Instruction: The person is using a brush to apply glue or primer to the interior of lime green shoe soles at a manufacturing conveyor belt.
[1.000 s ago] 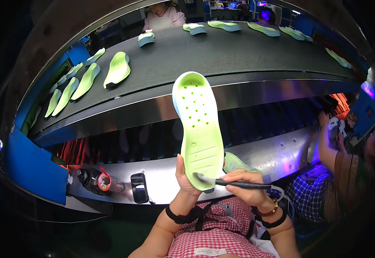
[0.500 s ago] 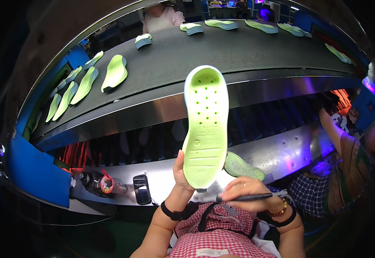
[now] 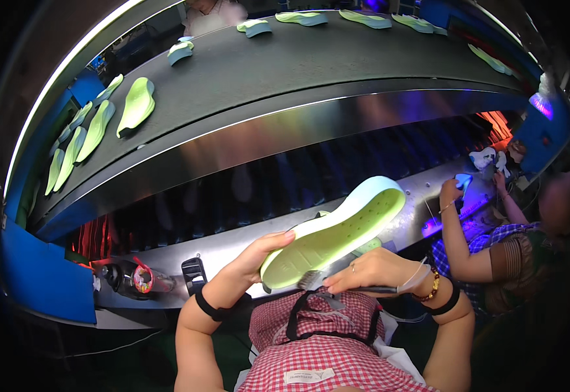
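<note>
A light green shoe sole (image 3: 327,236) with a pale blue side wall is tilted in front of me, its holed end raised toward the right. My left hand (image 3: 259,255) grips the lower left end, thumb on the upper edge. A dark-handled brush (image 3: 310,280) is in my right hand (image 3: 378,270), its bristles at the sole's lower edge; whether they touch it I cannot tell. Behind the held sole, another green sole (image 3: 367,246) on the metal bench is mostly hidden.
A dark conveyor belt (image 3: 246,85) carries several green soles (image 3: 137,104). On the metal bench (image 3: 218,256) stand a phone (image 3: 194,274), a dark bottle (image 3: 123,277) and a cup (image 3: 144,281). At right, a co-worker's hand (image 3: 451,193) holds a blue item.
The sole has gone from upright to tilted right, its side wall now showing. My right hand has brought the brush's bristles to its lower edge. The co-worker's arms have shifted.
</note>
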Available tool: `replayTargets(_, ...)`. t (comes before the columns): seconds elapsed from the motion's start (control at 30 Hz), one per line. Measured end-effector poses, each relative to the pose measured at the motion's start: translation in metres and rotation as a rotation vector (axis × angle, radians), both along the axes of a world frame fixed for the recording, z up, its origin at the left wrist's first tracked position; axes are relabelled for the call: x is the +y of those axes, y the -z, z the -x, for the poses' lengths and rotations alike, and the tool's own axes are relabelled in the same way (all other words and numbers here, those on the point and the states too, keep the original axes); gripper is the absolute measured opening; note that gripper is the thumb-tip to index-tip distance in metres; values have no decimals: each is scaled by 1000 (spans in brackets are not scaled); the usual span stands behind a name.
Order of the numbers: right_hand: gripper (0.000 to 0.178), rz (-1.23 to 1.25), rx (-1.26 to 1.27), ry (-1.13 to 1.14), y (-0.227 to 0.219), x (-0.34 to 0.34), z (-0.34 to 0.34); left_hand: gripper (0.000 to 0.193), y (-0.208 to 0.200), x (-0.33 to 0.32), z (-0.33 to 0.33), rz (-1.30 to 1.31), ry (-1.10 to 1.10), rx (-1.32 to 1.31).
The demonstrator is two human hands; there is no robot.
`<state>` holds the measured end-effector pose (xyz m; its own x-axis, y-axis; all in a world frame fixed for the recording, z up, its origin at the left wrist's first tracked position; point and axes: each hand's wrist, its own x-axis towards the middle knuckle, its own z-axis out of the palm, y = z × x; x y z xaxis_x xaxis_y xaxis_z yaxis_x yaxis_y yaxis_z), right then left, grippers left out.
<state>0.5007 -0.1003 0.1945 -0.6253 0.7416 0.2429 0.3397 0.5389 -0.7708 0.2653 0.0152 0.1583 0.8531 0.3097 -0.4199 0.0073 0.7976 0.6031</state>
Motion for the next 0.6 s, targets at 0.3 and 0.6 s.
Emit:
replayTargets(0.3, 33, -119, -315, -107, -2, -4, -21, 52, -9, -4, -2, -88, 33, 106)
replayTargets(0.6, 22, 163, 93, 82, -3, -3, -24, 57, 10, -11, 5, -2, -3, -35)
